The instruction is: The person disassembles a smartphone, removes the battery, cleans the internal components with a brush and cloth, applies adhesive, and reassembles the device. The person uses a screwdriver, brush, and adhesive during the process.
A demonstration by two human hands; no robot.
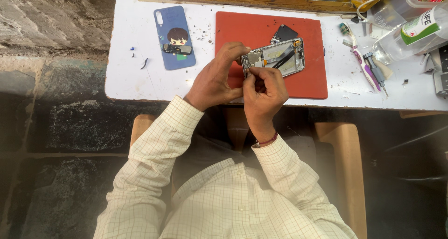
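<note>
Two hands [238, 80] grip opened metal-framed phone [274, 58].

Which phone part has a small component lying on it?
The blue case, left of the red mat; the black back cover on the mat has nothing on it.

From my remote view the bench is a small white table [135, 76], pretty scuffed and dotted with tiny screws and crumbs. A red work mat [308, 80] sits in the middle of it, a blue phone case [169, 22] with a cartoon figure lies to the left, and I see a toothbrush [357, 55], a small screwdriver [375, 71] and a clear plastic bottle [410, 36] lying on the right. A little black part [283, 33] rests on the mat's top edge.
</note>
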